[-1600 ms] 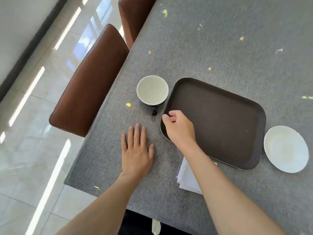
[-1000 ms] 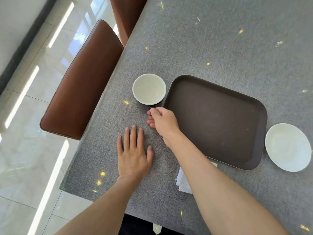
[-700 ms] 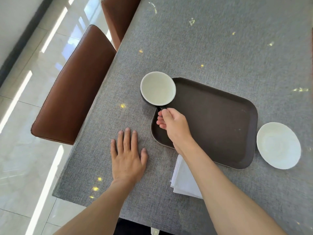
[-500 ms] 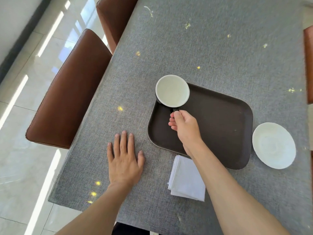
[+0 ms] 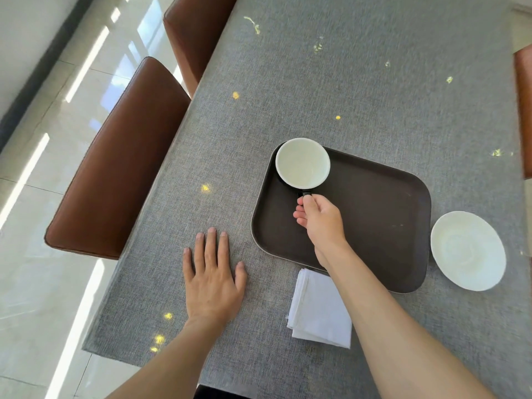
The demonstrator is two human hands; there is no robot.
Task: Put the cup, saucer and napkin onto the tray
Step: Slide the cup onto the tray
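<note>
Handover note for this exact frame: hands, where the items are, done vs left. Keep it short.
Right hand: grip closed on the cup's dark handle; cup is over the far-left corner of the tray. Whether it is fully set down cannot be told.
Left hand: flat on the table, open, holding nothing.
Saucer: on the table, just right of the tray.
Napkin: folded, on the table by the tray's near edge, partly under the right forearm.
Done: cup brought to the tray.
Left: release the cup, then move the saucer and napkin onto the tray.
</note>
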